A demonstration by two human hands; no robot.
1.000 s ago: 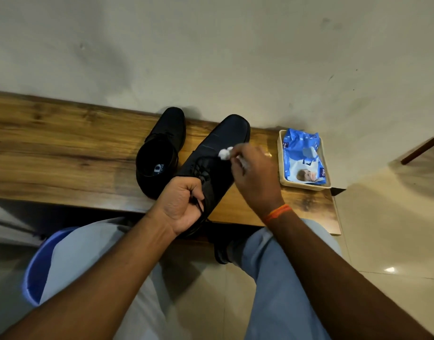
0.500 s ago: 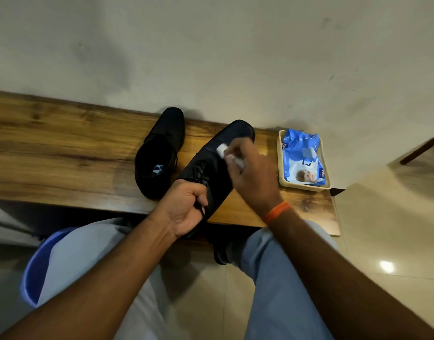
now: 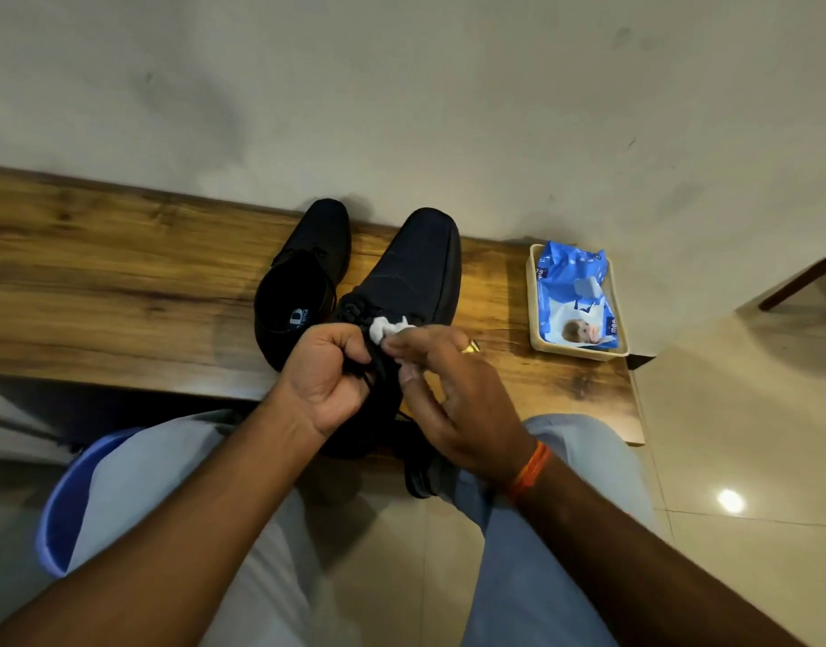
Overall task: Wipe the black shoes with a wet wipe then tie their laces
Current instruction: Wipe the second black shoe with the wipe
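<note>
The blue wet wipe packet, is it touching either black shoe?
Apart. The head view shows the blue wet wipe packet sitting in a beige tray, with bare wooden bench between it and the nearer black shoe.

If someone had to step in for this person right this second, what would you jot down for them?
Left hand: grips the laces at the nearer shoe, steadying it on the wooden bench.
Right hand: pinches a crumpled white wipe against that shoe's lace area.
Second shoe: stands beside it on the bench, untouched by either hand.
Wipes pack: in a small tray at the bench's right end.
Done: wiping of the nearer shoe is under way.
Left: the second shoe, then tying both pairs of laces.
</note>
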